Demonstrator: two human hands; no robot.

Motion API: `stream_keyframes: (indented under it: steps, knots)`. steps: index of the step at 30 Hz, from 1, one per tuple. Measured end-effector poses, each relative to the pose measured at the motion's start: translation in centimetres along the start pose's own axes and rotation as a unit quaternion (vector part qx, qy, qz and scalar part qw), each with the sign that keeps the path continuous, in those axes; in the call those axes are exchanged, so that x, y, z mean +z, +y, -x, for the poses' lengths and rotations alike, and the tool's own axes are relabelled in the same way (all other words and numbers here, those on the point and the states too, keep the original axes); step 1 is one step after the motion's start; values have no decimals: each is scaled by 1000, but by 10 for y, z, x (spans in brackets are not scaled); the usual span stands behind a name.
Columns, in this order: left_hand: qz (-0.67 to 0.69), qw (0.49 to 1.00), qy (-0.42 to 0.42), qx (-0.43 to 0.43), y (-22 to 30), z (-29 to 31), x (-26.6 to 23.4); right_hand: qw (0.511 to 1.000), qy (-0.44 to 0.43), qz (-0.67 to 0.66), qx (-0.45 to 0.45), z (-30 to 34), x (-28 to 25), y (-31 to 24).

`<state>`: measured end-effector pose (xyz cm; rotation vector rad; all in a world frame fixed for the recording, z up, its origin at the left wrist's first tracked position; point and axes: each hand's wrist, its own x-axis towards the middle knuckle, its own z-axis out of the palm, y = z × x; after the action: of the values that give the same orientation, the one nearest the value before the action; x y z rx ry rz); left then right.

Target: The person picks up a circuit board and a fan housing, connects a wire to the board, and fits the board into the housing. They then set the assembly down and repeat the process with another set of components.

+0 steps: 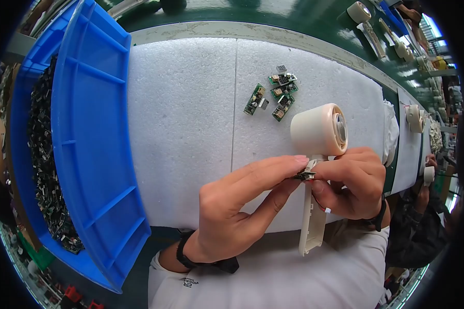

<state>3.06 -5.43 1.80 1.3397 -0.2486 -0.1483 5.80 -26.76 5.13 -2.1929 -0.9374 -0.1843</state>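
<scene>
From my distant place I see first the white surface (185, 103), a foam sheet with one straight seam, which takes the middle of the view. At its left side stands a large blue bin (94, 129), with ribs on its wall, and inside it lies a thick heap of dark circuit boards (47, 170). Next in size is the cream device (314, 129): its round head is over the surface, to the right of the seam, and its long open handle (313, 226) points down toward the white shirt (273, 280) of the person. The left hand (245, 206) has its thumb and fingers closed on a small board (304, 176), just below the round head. The right hand (353, 180) comes from the other side, with bent fingers close to this same board and to the neck of the device; I cannot tell what its fingertips clamp. Farther up on the surface lie several loose green boards (284, 89), one of them a little apart at left. The smallest thing, a white connector (327, 210), hangs beside the right thumb.
</scene>
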Motion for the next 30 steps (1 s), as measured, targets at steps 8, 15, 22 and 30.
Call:
stream_keyframes:
  steps: [8,15,22,30]
  knots:
    - [-115,989,-6,94,-3,1,-5,1000,-22,-17,-6,-1,1,-2]
    - [-80,994,-14,70,-4,5,-9,999,-18,30,9,0,5,-12]
    - [-18,998,-47,23,-9,12,-17,996,-6,64,65,3,6,-28]
    - [52,996,-77,6,-12,14,-24,993,35,83,78,9,16,-41]
